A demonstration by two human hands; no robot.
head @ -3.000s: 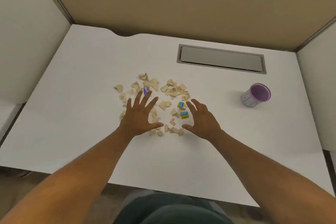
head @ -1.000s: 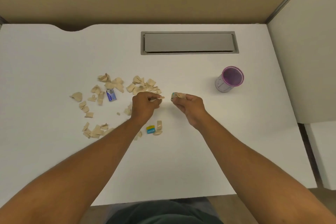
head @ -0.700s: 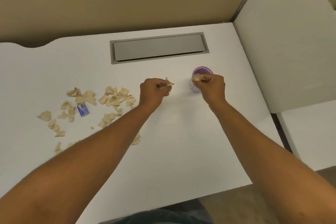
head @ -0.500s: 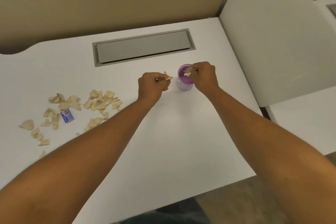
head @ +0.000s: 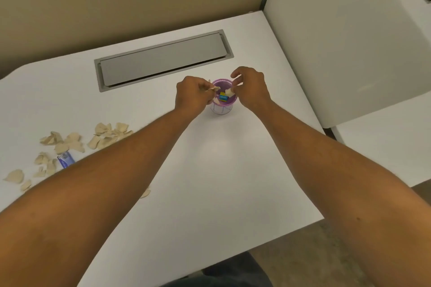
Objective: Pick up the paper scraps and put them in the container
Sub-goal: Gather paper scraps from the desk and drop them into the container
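The purple container (head: 221,110) stands on the white desk, right of the middle. My left hand (head: 192,96) is at its left rim, pinching beige paper scraps (head: 213,89) over the opening. My right hand (head: 251,88) hovers over the right rim with its fingers spread; one beige scrap (head: 229,93) sits just below its thumb. A yellow-and-blue piece (head: 223,96) and a beige scrap lie inside the container. Several loose scraps (head: 70,141) are scattered on the desk at the far left, partly hidden by my left forearm.
A small blue-and-white item (head: 66,159) lies among the loose scraps. A grey recessed hatch (head: 163,60) is set into the desk behind the container. A white partition (head: 338,42) rises close on the right. The desk's front edge (head: 233,260) runs diagonally below.
Both hands carried scraps from the pile to the right and over the container. My right hand's fingers have spread and the yellow-and-blue piece now lies inside. The view swung right.
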